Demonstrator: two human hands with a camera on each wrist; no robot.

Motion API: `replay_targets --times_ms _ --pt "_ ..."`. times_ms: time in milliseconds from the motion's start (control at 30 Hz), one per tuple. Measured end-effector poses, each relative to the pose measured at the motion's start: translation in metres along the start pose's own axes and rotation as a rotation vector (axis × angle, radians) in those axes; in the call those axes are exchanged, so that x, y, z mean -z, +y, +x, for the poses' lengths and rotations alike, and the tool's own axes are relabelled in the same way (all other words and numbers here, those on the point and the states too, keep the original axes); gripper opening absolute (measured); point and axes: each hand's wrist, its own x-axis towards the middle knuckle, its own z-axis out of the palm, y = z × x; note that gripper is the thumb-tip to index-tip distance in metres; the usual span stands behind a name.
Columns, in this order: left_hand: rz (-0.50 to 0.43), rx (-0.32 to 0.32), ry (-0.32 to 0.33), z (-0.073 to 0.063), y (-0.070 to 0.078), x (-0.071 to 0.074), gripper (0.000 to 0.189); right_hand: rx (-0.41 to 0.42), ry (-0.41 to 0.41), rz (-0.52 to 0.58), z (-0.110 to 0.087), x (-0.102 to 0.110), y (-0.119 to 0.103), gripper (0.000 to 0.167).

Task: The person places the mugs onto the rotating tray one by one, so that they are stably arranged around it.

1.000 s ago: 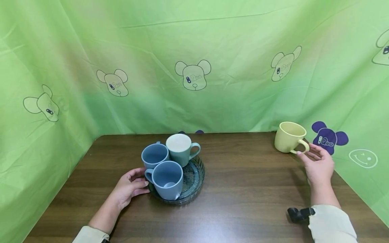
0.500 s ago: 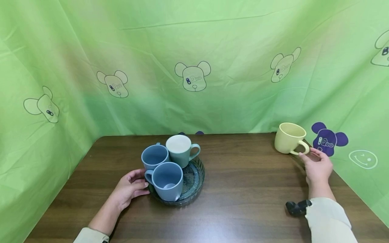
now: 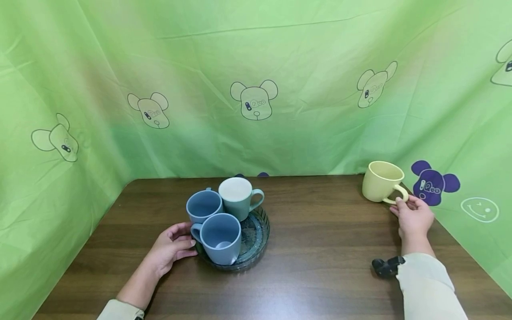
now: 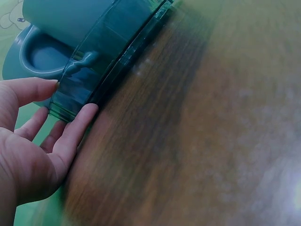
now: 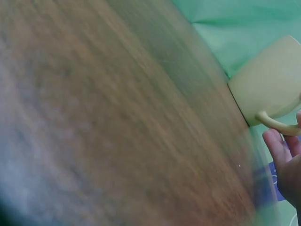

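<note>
A round dark-teal glass dish (image 3: pixel 256 253) sits on the wooden table, bearing three mugs. The front mug (image 3: pixel 221 240) and the one behind it, a blue mug (image 3: pixel 200 209), are to the left; a green mug with a white inside (image 3: pixel 236 202) stands at the back, its handle to the right. My left hand (image 3: pixel 172 249) holds the dish's left side, its thumb and fingers against the wall (image 4: pixel 80 89). At the far right, a yellow mug (image 3: pixel 378 184) stands upright near the table's back edge. My right hand (image 3: pixel 416 222) pinches its handle (image 5: pixel 277 125).
A green cloth printed with bear faces (image 3: pixel 256 102) hangs behind and along both sides of the table (image 3: pixel 320 249). Bare wood lies between the dish and the yellow mug. A black camera mount (image 3: pixel 388 267) sits at the right sleeve.
My right hand has closed in on the yellow mug's handle, its wrist and sleeve shifting left and away from me. The mug, the dish and my left hand stay in place.
</note>
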Motion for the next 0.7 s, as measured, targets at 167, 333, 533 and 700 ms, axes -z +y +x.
replay_targets --times_ms 167,333,533,700 --pt "0.005 0.001 -0.003 0.0004 0.0002 0.0011 0.056 -0.022 0.008 0.062 -0.0006 0.0002 0.0001 0.026" --pt "0.011 0.007 -0.004 0.0016 -0.0014 0.0017 0.056 -0.025 0.037 0.174 -0.0015 0.0031 0.0031 0.025" --pt "0.013 0.011 0.001 0.0016 -0.0022 0.0014 0.056 0.000 0.063 0.285 -0.0028 0.0054 0.0072 0.027" --pt "0.015 0.012 -0.001 0.0009 -0.0016 0.0017 0.055 0.012 0.061 0.287 -0.0035 0.0078 0.0090 0.028"
